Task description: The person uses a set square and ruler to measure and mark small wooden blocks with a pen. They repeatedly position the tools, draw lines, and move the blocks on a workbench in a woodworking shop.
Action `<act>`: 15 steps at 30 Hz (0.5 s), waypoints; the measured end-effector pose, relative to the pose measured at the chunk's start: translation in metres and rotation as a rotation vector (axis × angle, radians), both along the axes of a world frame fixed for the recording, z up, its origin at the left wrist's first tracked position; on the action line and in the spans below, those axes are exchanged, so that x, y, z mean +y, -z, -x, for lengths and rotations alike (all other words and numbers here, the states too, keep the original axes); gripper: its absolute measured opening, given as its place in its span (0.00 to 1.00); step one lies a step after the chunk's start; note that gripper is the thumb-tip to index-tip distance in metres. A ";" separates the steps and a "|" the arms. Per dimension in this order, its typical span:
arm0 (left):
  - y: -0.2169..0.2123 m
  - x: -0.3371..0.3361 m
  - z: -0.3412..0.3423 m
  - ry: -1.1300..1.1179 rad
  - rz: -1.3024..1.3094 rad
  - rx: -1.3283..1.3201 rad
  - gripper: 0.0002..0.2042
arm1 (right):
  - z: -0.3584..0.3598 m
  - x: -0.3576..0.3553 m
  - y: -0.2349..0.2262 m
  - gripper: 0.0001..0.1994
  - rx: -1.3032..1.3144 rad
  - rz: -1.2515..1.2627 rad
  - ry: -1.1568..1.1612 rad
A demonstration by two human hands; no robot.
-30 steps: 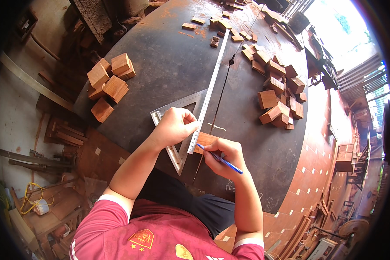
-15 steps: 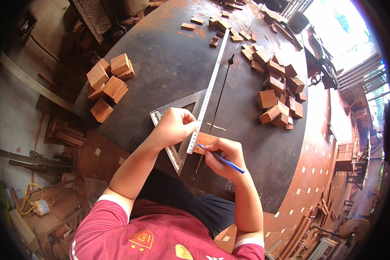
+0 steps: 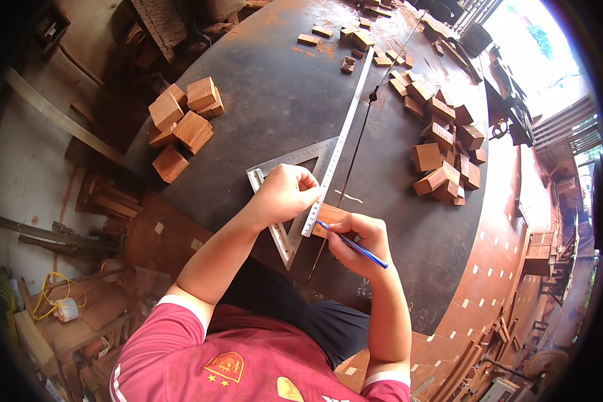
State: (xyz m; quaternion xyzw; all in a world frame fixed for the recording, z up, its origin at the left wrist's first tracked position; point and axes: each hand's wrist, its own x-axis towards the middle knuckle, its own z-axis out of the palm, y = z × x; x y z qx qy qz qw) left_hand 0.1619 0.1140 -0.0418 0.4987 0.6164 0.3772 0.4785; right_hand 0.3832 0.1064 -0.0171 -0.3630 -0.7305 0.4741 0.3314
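My left hand [image 3: 285, 194] is closed with its fingertips at the lower part of a long steel ruler [image 3: 347, 127], which lies slanting away across the dark table. Under that hand is a metal triangular set square [image 3: 283, 244] with an open middle. My right hand [image 3: 360, 242] grips a blue pen [image 3: 363, 250], its tip at the ruler's right edge near the close end. That tip meets a small reddish wooden block [image 3: 331, 214], which sits beside the ruler and is partly covered by my right hand.
Stacked wooden blocks [image 3: 193, 130] stand at the table's left edge. A larger heap of blocks [image 3: 442, 144] lies on the right, with smaller pieces [image 3: 348, 33] at the far end. A dark slot [image 3: 358, 147] runs along the dark tabletop [image 3: 261, 94].
The whole view has shifted, so table and hands appear farther right. The pen tip stays at the ruler's edge on the block, and both hands keep their holds.
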 end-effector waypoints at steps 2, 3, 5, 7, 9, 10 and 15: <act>0.000 0.000 0.000 0.002 -0.002 0.005 0.11 | 0.000 0.001 -0.001 0.05 -0.003 -0.023 -0.006; 0.000 0.000 0.000 0.000 0.002 0.001 0.10 | 0.001 0.001 -0.001 0.05 -0.002 -0.021 -0.007; 0.000 0.000 0.000 0.000 0.007 -0.009 0.10 | 0.001 0.001 -0.003 0.05 -0.002 -0.019 -0.006; -0.003 0.000 -0.001 0.005 0.006 0.017 0.10 | 0.001 0.001 0.000 0.05 0.006 -0.031 -0.007; -0.004 0.000 -0.001 0.006 0.009 0.026 0.10 | 0.000 0.001 0.001 0.05 0.008 -0.037 -0.004; -0.003 0.000 -0.001 0.004 0.013 0.023 0.10 | -0.001 0.001 0.002 0.05 0.008 -0.038 0.001; -0.001 0.000 -0.001 0.003 0.009 0.010 0.11 | 0.000 0.001 0.000 0.06 0.012 -0.029 0.008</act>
